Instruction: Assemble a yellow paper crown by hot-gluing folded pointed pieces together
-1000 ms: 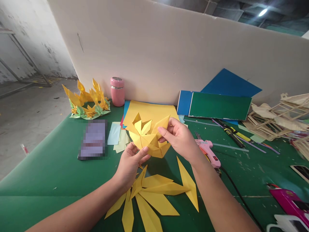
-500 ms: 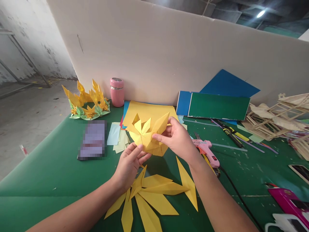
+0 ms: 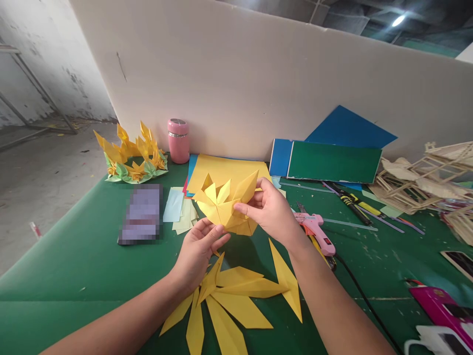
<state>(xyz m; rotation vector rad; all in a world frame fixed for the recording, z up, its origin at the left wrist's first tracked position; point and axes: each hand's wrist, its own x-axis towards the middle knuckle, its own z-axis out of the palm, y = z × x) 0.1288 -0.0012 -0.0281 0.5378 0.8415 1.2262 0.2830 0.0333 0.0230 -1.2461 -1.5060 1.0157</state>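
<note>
Workpiece: folded yellow paper piece point(image 3: 220, 208), w/ several upright points. Position: raised above green table point(image 3: 92, 281), btwn both hands, in front of yellow sheets point(image 3: 236, 166) as seen from the head cam.

Handling (est.): prob. very light; flat panels fairly stiff along the creases, thin tips likely soft & easily bent. Dry paper, so slip risk is prob. low; crush risk is higher. Recommended hold: lower folded band, where layers overlap; use min. pressure. Avoid loading the free tips. Whether the joints are glued or only tucked: cannot tell.

Hand pose:
- Left hand (LH) point(image 3: 201, 246): pinches the lower near edge, thumb on the near side, fingers spread below/behind. Forearm comes in from bottom left.
- Right hand (RH) point(image 3: 271, 212): grips the right side near the base of the tall right point, thumb on the near face, other fingers curled behind, partly hidden. Forearm comes in from bottom right.

Adjacent: loose yellow folded pieces point(image 3: 242, 315) lie on the table below & nearer the wearer; pink glue gun point(image 3: 320, 232) lies just beyond the RH wrist, to its right.
</note>
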